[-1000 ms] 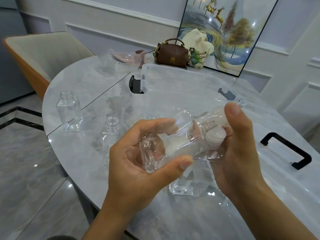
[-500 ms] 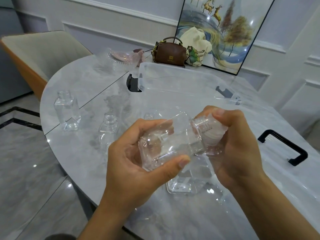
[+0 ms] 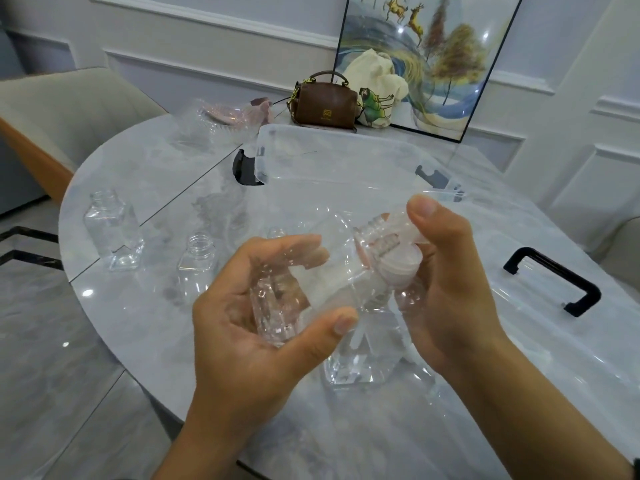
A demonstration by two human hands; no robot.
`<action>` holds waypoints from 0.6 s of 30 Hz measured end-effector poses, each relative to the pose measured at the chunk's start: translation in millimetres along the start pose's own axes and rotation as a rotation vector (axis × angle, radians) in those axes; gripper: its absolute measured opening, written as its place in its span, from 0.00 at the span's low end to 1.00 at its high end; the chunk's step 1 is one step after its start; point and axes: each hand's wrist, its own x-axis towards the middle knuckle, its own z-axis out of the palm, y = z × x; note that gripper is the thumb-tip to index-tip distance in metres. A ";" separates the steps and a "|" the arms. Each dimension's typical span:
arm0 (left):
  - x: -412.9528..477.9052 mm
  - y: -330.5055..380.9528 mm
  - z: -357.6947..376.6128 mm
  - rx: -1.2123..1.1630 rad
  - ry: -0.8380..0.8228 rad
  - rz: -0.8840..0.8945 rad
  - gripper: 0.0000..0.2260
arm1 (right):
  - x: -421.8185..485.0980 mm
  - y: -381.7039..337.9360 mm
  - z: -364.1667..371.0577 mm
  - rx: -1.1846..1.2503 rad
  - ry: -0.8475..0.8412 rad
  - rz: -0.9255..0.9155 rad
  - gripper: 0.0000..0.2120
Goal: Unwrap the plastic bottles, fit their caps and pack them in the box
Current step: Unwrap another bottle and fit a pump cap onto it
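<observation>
My left hand (image 3: 242,341) grips a clear square plastic bottle (image 3: 311,282), held on its side above the table with its neck pointing right. My right hand (image 3: 446,289) is at that neck, thumb up, with a white cap (image 3: 398,265) and thin clear wrap against the fingers. Whether the cap sits on the thread I cannot tell. Another clear bottle (image 3: 356,362) lies on the table below my hands. Two uncapped bottles (image 3: 114,233) (image 3: 197,261) stand upright at the left. The clear storage box (image 3: 346,161) with black latches sits behind my hands.
The box's clear lid with a black handle (image 3: 554,282) lies at the right. A brown handbag (image 3: 325,102), a cloth bag (image 3: 377,88) and a framed picture (image 3: 433,64) stand at the table's far edge. Crumpled clear wrap (image 3: 221,123) lies far left. A chair (image 3: 52,109) is at the left.
My right hand closed over the bottle's neck half a second ago, then opened again with the thumb raised; the white cap shows once more. The left hand has kept its grip.
</observation>
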 end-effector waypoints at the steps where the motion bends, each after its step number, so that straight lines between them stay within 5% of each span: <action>1: -1.0 -0.1 0.3 -0.019 -0.004 0.006 0.21 | 1.4 0.1 -1.1 0.026 0.012 0.037 0.23; 5: -3.1 -3.1 0.6 -0.056 -0.042 0.014 0.20 | 4.5 -3.2 -4.0 0.007 -0.101 -0.007 0.09; 18: -2.5 1.3 1.0 -0.027 -0.019 -0.012 0.22 | -1.3 -2.4 0.0 0.030 -0.099 -0.050 0.18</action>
